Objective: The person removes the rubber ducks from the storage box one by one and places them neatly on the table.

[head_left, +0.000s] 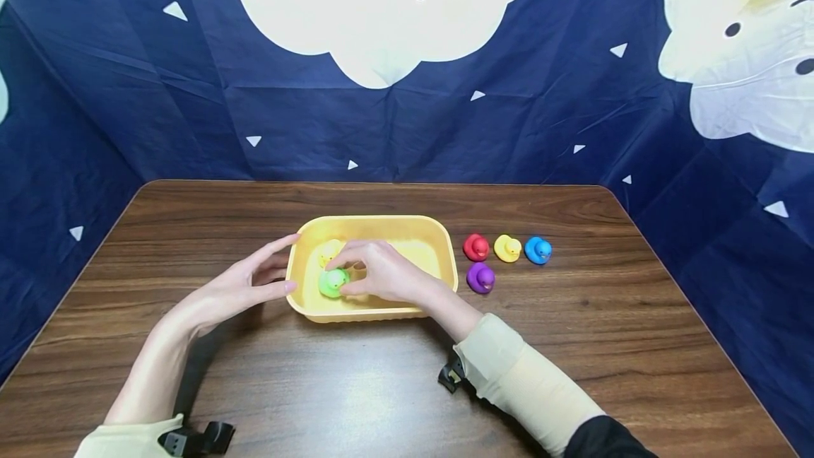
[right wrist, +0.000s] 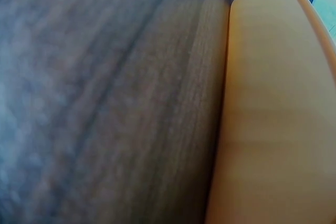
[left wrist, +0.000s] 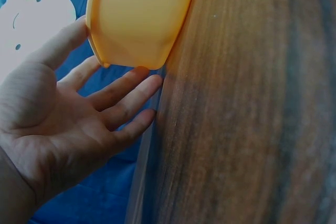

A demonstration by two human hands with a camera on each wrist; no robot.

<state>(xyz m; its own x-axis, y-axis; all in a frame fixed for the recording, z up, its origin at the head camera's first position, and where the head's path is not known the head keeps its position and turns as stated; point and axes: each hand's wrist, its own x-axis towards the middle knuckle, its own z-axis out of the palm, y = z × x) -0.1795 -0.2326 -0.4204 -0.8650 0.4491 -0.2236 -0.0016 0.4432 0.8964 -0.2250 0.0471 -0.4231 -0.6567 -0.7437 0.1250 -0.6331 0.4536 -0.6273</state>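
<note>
A yellow plastic basin (head_left: 439, 260) stands on the table, and my right hand (head_left: 388, 274) reaches into it over the near right side. Its thumb and index finger pinch a green rubber duck (head_left: 331, 283) at the left end of the basin. Just behind that sits a yellow rubber duck (head_left: 328, 251), partly hidden by the fingers. My left hand (head_left: 244, 285) touches the basin's left end with its fingers extended and spread. In the left wrist view that hand's fingertips (left wrist: 152, 82) lie against or close to the basin wall (left wrist: 136, 24). The right wrist view shows only the basin's outside wall (right wrist: 278, 108) and the tabletop.
Right of the basin stand a red duck (head_left: 476, 247), a yellow duck (head_left: 507, 249) and a blue duck (head_left: 538, 250) in a row. A purple duck (head_left: 480, 278) sits in front of the red one. Dark blue cloth with clouds (head_left: 394, 126) hangs behind the wooden table (head_left: 604, 316).
</note>
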